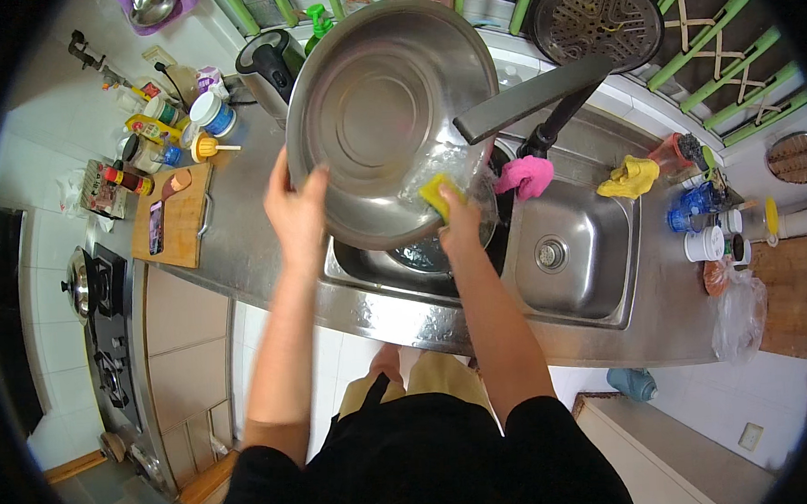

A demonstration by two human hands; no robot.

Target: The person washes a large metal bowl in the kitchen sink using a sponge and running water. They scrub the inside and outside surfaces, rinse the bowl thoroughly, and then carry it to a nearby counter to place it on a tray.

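A wide stainless steel basin (386, 109) is tilted up over the left sink bowl (349, 258), its inside facing me. My left hand (297, 203) grips its left rim, thumb on the inner side. Pinched in my right hand (462, 215) is a yellow sponge (436, 194), pressed to the basin's lower right inner wall. Wet, shiny suds or water show around the sponge. The black faucet (539, 98) reaches over the basin's right edge. Below, partly hidden by the basin, another vessel with water (425, 254) sits in the left bowl.
A pink cloth (526, 177) hangs at the faucet base, and a yellow cloth (629, 177) lies on the rim of the right sink bowl (582, 256). An electric kettle (271, 71) stands behind my left hand. Leftward is a cutting board (193, 229) with a phone (156, 227). Jars (704, 243) line the right.
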